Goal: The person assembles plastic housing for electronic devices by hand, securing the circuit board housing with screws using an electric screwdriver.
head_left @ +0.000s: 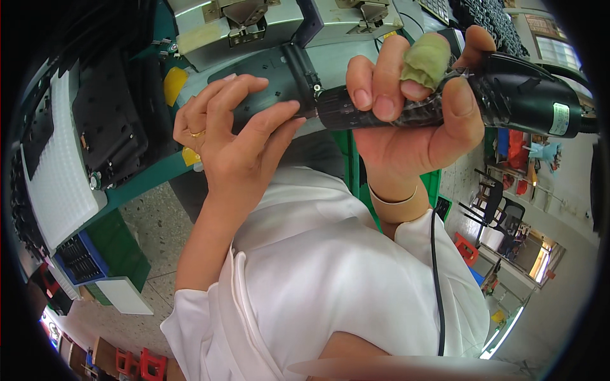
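My right hand (413,120) is wrapped around a black electric screwdriver (530,95), which lies level with its tip pointing left. Clear film covers part of the tool's body, and a green wrap (427,60) sits on one of my fingers. The screwdriver's tip meets a small metal fitting at the right end of a flat black panel (270,79). On the panel's near edge, close to that fitting, my left hand (238,127) pinches with thumb and forefinger, its other fingers bent over the panel. Whether a screw is between those fingertips is hidden.
Metal fixtures with clamps (244,25) stand behind the panel. At left are more black panels (108,108), a white textured sheet (54,165) and yellow pieces (175,86) along the bench edge. Below left is a blue bin (82,257). A black cable (436,286) hangs over my white clothing.
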Action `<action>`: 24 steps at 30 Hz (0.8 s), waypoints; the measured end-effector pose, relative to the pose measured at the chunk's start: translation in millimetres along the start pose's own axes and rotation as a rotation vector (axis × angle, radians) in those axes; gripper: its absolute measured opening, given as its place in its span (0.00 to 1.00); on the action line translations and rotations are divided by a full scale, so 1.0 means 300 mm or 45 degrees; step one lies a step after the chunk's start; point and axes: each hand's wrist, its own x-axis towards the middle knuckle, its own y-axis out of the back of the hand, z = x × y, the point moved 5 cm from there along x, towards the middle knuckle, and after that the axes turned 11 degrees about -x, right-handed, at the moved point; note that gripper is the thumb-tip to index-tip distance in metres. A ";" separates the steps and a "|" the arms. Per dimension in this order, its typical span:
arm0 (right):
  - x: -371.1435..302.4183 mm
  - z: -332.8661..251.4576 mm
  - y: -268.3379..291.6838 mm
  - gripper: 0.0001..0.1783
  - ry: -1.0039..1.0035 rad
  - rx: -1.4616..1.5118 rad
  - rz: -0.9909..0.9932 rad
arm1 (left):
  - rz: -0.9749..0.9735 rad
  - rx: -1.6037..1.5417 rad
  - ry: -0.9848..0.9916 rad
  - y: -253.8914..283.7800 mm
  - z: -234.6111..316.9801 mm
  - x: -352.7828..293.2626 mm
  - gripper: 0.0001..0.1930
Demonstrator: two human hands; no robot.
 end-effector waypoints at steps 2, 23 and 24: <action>-0.001 0.006 -0.017 0.16 -0.037 0.038 0.003 | 0.004 -0.049 0.035 0.005 -0.009 -0.012 0.13; -0.044 0.127 -0.092 0.33 -0.073 -0.217 -0.119 | -0.309 0.123 0.282 0.024 -0.048 -0.096 0.21; -0.049 0.141 -0.088 0.32 -0.111 -0.249 -0.076 | -0.305 0.123 0.287 0.021 -0.050 -0.103 0.21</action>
